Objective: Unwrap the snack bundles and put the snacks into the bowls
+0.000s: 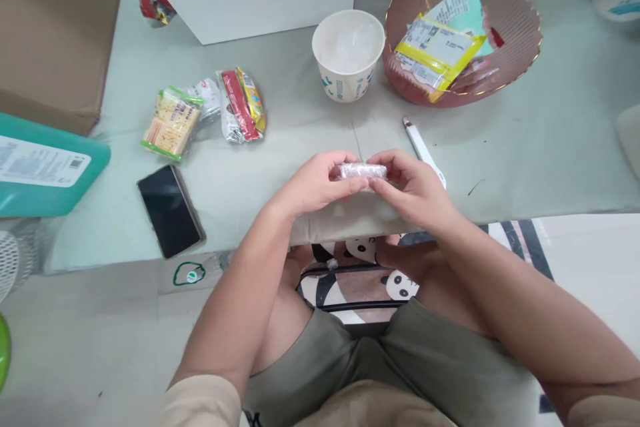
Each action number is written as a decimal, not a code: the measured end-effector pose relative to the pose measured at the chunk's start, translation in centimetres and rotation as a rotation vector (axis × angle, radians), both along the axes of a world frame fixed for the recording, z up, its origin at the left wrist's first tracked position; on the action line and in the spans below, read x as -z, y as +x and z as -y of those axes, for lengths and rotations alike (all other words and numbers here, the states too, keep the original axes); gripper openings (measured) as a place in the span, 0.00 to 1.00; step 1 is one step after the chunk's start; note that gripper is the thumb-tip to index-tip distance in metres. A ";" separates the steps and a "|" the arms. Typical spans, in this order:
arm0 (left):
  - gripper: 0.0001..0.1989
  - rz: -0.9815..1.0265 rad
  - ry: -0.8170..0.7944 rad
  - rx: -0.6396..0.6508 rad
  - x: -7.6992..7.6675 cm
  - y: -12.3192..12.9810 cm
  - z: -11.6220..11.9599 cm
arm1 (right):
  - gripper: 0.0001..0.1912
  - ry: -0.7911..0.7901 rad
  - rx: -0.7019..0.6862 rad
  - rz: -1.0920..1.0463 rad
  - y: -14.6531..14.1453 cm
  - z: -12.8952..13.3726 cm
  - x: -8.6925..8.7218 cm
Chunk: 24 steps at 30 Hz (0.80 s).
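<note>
Between my two hands, near the front edge of the table, is a small oblong packet in clear, shiny wrapping (364, 171). My left hand (320, 180) pinches its left end with thumb and fingers. On the right end, my right hand (413, 183) grips it the same way, and the two thumbs nearly meet in front. What lies inside the wrapping I cannot make out. Just beyond my right hand lies a slim white tool with a brownish tip (423, 150). A white paper cup with blue print (345, 83) stands farther back.
A pink glass bowl (520, 60) holding several snack packets stands at the back right. Left on the cloth are a packet of crackers (173, 123), other wrapped snacks (243, 107) and a phone (171, 211). A teal container (50, 167) and cardboard box (50, 33) flank the left side.
</note>
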State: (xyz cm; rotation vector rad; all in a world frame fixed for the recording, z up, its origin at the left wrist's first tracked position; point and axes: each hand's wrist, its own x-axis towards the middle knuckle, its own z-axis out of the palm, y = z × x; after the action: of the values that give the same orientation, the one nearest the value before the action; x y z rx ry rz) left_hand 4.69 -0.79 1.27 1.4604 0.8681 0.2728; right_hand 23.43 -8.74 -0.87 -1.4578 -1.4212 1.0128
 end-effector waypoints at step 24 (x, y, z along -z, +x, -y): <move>0.07 0.003 0.179 0.029 0.2 -2.8 -0.4 | 0.10 -0.045 -0.055 0.164 -2.6 -0.3 -0.8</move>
State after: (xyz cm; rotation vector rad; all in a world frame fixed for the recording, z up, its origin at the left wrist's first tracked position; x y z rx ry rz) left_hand 1.90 -0.36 1.12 1.6368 0.8356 0.3381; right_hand 20.79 -8.46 -0.07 -1.5717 -1.5714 0.9831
